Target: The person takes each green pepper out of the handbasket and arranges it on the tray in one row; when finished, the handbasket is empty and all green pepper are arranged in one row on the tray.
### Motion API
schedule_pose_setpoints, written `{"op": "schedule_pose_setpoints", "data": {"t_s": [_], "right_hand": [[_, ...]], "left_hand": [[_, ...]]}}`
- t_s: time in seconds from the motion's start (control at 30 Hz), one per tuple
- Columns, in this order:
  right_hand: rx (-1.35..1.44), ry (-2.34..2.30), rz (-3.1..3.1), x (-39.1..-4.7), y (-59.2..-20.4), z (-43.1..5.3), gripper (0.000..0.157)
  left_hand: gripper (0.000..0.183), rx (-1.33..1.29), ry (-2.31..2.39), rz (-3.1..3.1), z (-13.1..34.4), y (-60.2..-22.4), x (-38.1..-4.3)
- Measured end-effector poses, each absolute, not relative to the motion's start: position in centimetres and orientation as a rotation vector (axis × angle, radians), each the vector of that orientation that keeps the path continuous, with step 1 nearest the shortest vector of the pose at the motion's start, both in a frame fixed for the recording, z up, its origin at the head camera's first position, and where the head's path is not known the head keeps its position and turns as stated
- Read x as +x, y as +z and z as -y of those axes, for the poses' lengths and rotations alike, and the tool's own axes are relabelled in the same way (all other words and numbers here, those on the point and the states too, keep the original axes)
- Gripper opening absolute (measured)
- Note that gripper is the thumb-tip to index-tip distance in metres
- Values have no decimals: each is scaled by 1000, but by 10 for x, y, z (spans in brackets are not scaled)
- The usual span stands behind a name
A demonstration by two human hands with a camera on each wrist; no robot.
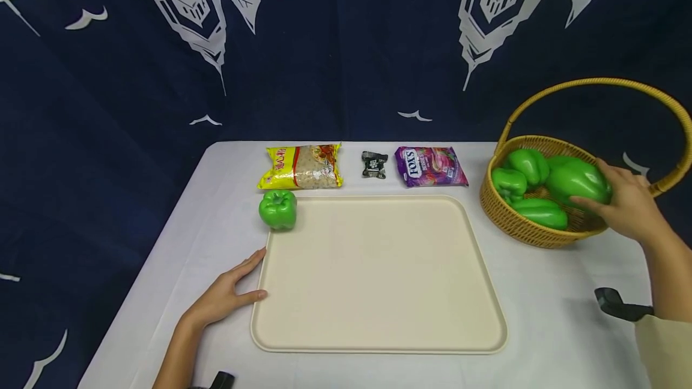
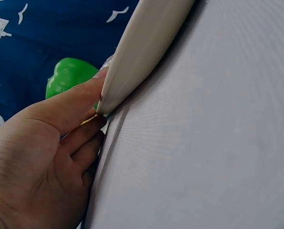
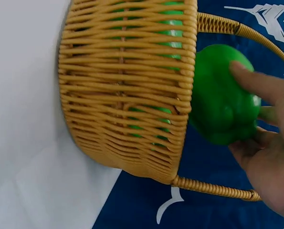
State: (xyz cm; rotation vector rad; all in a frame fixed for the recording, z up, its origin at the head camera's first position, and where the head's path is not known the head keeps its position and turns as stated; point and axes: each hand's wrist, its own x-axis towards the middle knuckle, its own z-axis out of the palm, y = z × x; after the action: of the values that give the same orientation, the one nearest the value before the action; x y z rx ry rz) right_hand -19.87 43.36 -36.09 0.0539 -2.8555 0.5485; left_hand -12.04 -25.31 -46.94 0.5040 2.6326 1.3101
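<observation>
In the head view my right hand point(image 1: 631, 204) grips a large green bell pepper point(image 1: 576, 181) at the right side of a wicker basket point(image 1: 510, 226). The right wrist view shows this bell pepper point(image 3: 223, 95) above the basket's rim, thumb on one side and fingers on the other. Several more green peppers point(image 1: 528, 165) lie inside the basket. My left hand point(image 1: 224, 294) is at the left edge of a cream tray point(image 1: 378, 275), fingers extended and thumb touching the rim. Another green bell pepper point(image 1: 278, 209) sits at the tray's far left corner.
Behind the tray lie a yellow food packet point(image 1: 300, 167), a small black wrapped piece point(image 1: 374, 164) and a purple FOX'S candy bag point(image 1: 430, 166). The basket's tall handle point(image 1: 594, 81) arches over it. A dark patterned cloth point(image 1: 335, 65) hangs beyond the white table point(image 1: 562, 311).
</observation>
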Motion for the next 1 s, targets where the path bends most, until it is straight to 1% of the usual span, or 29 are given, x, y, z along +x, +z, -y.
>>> {"op": "schedule_pose_setpoints", "data": {"t_s": [0.27, 0.5, 0.7, 0.87, 1.0], "right_hand": [[-56, 701, 2756, -196, -365, -419, 89], [-50, 751, 2701, -196, -368, -411, 88], [-23, 837, 2689, -197, -368, -407, 90], [25, 925, 2653, -198, -367, -405, 100], [23, 897, 2657, -198, -367, -402, 103]], "left_hand": [[80, 511, 1302, -2647, 253, -470, -121], [81, 516, 1283, -2661, 253, -473, -122], [82, 514, 1285, -2662, 253, -473, -122], [82, 500, 1298, -2641, 253, -472, -122], [82, 500, 1299, -2637, 252, -472, -122]]}}
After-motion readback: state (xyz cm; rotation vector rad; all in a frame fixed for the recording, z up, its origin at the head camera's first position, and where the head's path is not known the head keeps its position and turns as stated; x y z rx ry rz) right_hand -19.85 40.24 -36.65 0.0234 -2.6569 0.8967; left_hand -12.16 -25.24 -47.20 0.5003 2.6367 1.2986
